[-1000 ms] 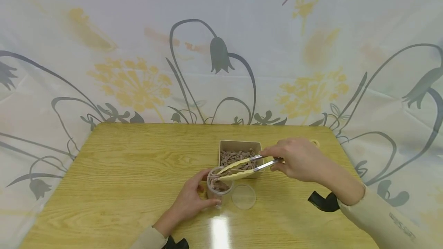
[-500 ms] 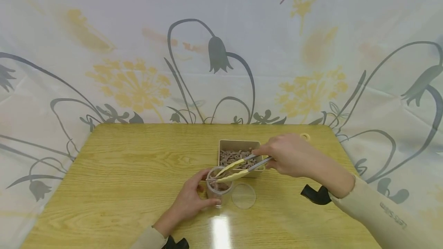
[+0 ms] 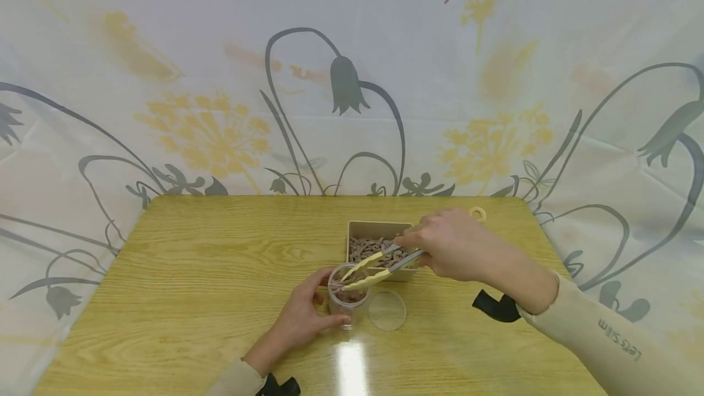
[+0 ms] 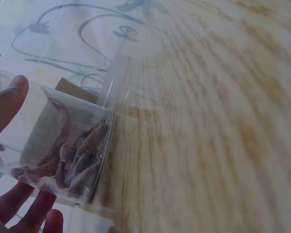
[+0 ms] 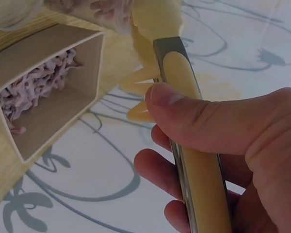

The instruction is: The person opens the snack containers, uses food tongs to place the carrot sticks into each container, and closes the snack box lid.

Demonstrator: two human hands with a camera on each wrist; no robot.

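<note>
Left hand [image 3: 302, 311] curled round a clear jar [image 3: 342, 309], a person grips its wall from the left side, thumb on the near side and fingers on the far, as seen at a wooden bench [image 3: 220, 261]. Right hand [image 3: 456, 246], also closed in a grasp, holds a pair of metal tongs [image 3: 378, 277] with yellow ends, the thumb pressed along one handle and fingers wrapped about the other. The two tong arms stand apart, their tips at the mouth of the jar; whether a strip is caught between them cannot be told. Brownish strips [image 4: 82, 150] lie in the bottom of the jar, seen through its wall, which stands upright on the bench. Just right of it, a clear round lid [image 3: 387, 311] lies flat. Beyond, to the far right of the jar, an open beige box [image 3: 379, 229] holds a heap of similar strips [image 3: 370, 250], partly covered from view by the tongs and right hand. Farther right lies a small yellow ring [image 3: 478, 209]. Pale sleeves, the right one [image 3: 599, 332] lettered, meet black bands [image 3: 496, 307] at the wrists. Bright light glares off the near bench; behind it hangs a pale backdrop [image 3: 231, 5] printed with grey bellflowers and yellow blooms.
</note>
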